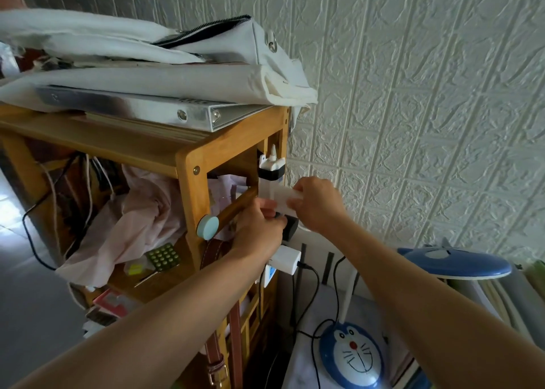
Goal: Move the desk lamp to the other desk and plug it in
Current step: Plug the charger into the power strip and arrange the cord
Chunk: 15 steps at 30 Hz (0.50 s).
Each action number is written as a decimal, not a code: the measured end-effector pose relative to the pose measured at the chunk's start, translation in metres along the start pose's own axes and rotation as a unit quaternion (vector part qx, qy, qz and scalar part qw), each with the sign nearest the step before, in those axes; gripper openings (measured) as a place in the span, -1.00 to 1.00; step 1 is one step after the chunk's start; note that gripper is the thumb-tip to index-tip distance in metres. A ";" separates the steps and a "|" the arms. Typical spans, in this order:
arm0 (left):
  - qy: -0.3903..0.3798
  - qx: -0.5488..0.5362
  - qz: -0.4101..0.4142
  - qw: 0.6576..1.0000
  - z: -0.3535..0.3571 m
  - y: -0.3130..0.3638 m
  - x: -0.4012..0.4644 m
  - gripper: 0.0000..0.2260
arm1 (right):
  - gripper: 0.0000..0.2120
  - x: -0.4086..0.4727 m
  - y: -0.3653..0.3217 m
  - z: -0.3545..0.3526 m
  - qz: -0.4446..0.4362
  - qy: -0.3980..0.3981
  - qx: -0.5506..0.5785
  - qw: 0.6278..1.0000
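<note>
Hands both up at the white power strip (272,192) hanging on the side of the wooden shelf (188,155). Left hand (259,232) curled at a small black plug (281,215), fingers (267,204) pinched around it, right against the strip (too blurry to say if it's seated). Right hand (320,204) gripping the strip's white body from the wall side, fingers (295,203) wrapped over its edge.

Below the strip on the same shelf side: black adapter (290,226), then white charger (287,260) with a black cable out of it.

Desk lamp (352,356) standing on the desk (303,359) just right of the shelf, round blue cartoon-cat base, white neck, blue head (455,263) out to the right. Black cord (315,338) looping beside the base, running up toward the shelf.

On top of the shelf: silver binder (165,110) under white canvas bags (177,52). Inside the shelf, pink cloth (132,211) and a pill blister pack (163,256).
</note>
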State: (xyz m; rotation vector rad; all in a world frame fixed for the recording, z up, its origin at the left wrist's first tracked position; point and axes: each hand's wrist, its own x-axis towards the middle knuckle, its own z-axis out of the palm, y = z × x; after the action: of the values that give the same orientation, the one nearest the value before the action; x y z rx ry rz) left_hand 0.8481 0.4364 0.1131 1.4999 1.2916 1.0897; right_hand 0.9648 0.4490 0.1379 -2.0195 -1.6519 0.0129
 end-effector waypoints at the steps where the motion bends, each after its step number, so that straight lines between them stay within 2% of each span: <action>1: 0.000 0.000 -0.001 1.000 0.000 0.000 0.000 -0.72 | -0.76 -0.001 0.000 -0.001 0.001 -0.001 0.001 1.000; 5: -0.010 -0.003 0.003 1.000 0.001 -0.001 -0.002 -0.70 | -0.70 -0.005 0.004 -0.005 -0.016 -0.016 0.020 1.000; 9: -0.016 0.001 0.010 1.000 -0.001 -0.004 -0.008 -0.69 | -0.48 -0.011 0.017 -0.012 -0.004 -0.062 0.084 0.994; 11: -0.019 0.001 0.009 1.000 0.000 -0.005 -0.009 -0.68 | -0.39 -0.015 0.029 -0.017 0.019 -0.059 0.119 0.991; 15: -0.003 0.077 0.068 0.995 0.005 -0.003 -0.013 -0.68 | -0.42 -0.025 0.055 -0.023 0.059 -0.030 0.134 0.989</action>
State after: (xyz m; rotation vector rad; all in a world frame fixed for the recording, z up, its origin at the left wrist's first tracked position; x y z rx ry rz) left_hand 0.8511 0.4236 0.1082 1.7275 1.3091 1.0901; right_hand 1.0155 0.4113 0.1278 -1.9211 -1.4757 0.3239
